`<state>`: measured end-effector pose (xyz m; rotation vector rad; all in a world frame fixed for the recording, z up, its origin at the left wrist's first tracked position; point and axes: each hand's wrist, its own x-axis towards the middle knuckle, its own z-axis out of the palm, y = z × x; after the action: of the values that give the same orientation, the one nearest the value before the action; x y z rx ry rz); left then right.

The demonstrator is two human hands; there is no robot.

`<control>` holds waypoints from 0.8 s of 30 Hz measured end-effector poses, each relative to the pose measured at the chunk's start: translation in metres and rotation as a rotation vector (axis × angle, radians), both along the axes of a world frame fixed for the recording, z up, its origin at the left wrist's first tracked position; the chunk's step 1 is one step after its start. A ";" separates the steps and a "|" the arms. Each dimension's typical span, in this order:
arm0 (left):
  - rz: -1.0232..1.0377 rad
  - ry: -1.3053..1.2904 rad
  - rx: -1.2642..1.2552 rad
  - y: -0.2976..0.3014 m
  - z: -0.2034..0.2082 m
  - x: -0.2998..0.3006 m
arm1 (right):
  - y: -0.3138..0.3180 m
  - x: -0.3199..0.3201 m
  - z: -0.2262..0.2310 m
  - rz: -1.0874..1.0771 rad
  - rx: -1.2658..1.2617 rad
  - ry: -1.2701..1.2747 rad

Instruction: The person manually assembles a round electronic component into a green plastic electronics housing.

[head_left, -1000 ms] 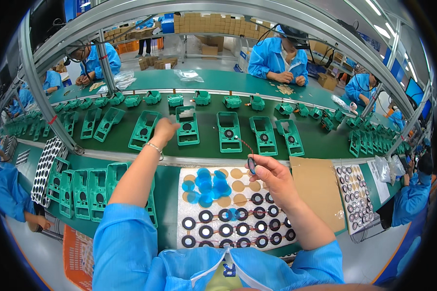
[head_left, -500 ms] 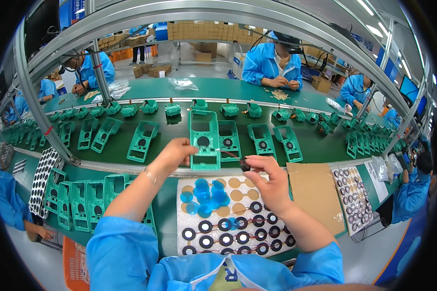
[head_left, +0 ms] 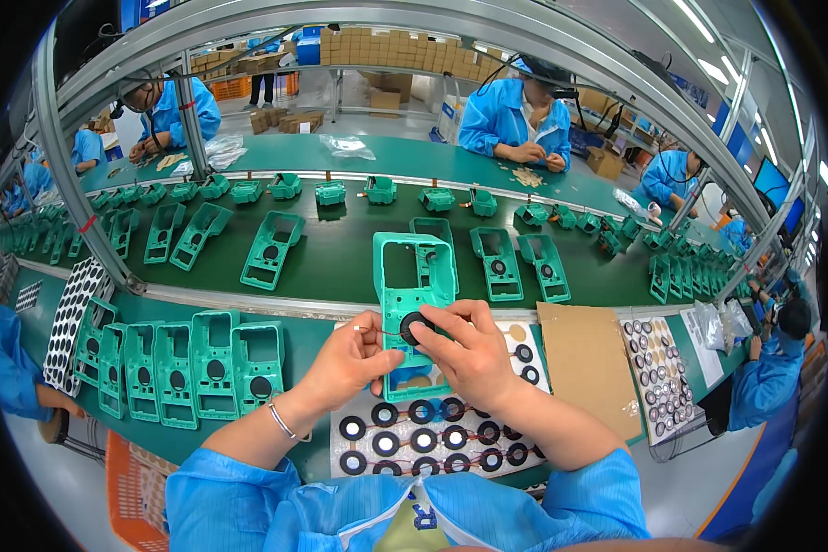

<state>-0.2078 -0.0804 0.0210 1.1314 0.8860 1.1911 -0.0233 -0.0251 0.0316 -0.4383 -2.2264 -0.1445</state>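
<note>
My left hand (head_left: 351, 357) grips the left edge of a green plastic housing (head_left: 397, 299), tilted up above the near bench. Thin wires show by its fingertips. The fingers of my right hand (head_left: 477, 357) are closed on a small black round speaker (head_left: 414, 327), held against the middle of the housing's face. Whether the speaker sits in its seat I cannot tell, as fingers cover part of it. Below both hands lies a white foam sheet (head_left: 345, 462) bearing rows of black ring-shaped speakers (head_left: 424, 441) with pale centres and thin wires.
Left of my arms stands a row of green housings (head_left: 214, 351) fitted with black discs. A cardboard sheet (head_left: 587, 368) lies to the right, beside another sheet of round parts (head_left: 655, 377). Beyond the metal rail, the dark green belt (head_left: 340, 267) carries more housings. Co-workers in blue sit opposite.
My left hand has brought the housing lower and nearer. My right hand has moved the speaker from beside the housing onto its face. My hands are now close together.
</note>
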 end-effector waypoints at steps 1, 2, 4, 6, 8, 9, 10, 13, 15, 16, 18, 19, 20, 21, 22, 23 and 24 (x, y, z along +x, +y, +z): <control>-0.007 0.004 0.015 -0.001 0.000 0.000 | -0.001 0.000 0.000 -0.006 0.001 0.001; -0.007 0.001 0.016 -0.001 0.001 0.000 | -0.002 -0.001 0.001 -0.007 0.002 -0.001; -0.008 0.008 0.011 -0.004 0.004 0.000 | -0.003 -0.002 0.002 -0.009 0.020 -0.005; -0.015 0.010 0.010 -0.004 0.004 -0.002 | -0.004 -0.004 0.003 -0.009 0.024 -0.005; -0.022 0.013 0.011 -0.005 0.003 -0.004 | -0.005 -0.006 0.003 -0.009 0.029 -0.005; -0.029 0.025 0.012 -0.005 0.002 -0.004 | -0.005 -0.006 0.003 -0.010 0.043 -0.001; -0.035 0.038 0.013 -0.005 0.002 -0.005 | -0.006 -0.007 0.003 -0.012 0.057 0.002; -0.038 0.049 0.017 -0.008 0.006 -0.005 | -0.008 -0.007 0.002 -0.023 0.064 -0.015; -0.047 0.037 0.020 -0.008 0.005 -0.007 | -0.010 -0.007 0.003 -0.050 0.067 -0.058; -0.055 0.024 0.022 -0.007 0.004 -0.008 | -0.012 -0.008 0.004 -0.076 0.068 -0.102; -0.041 0.017 0.028 -0.006 0.004 -0.009 | -0.015 -0.009 0.009 -0.085 0.033 -0.116; -0.027 0.009 0.034 -0.005 0.003 -0.009 | -0.016 -0.009 0.010 -0.094 -0.004 -0.132; -0.027 0.011 0.036 -0.005 0.000 -0.009 | -0.015 -0.009 0.010 -0.094 -0.002 -0.130; -0.014 0.017 0.047 -0.005 -0.004 -0.008 | -0.011 -0.006 0.008 -0.041 -0.048 -0.050; -0.001 0.023 0.058 -0.004 -0.005 -0.007 | -0.008 -0.003 0.007 0.012 -0.092 0.029; -0.004 0.024 0.061 -0.004 -0.004 -0.008 | -0.006 -0.003 0.005 0.009 -0.090 0.030; 0.015 0.068 0.081 -0.006 -0.001 -0.008 | -0.005 -0.002 0.003 -0.032 -0.391 0.228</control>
<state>-0.2155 -0.0866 0.0199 1.2385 0.9060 1.2164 -0.0251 -0.0301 0.0348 -0.6661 -2.0213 0.3158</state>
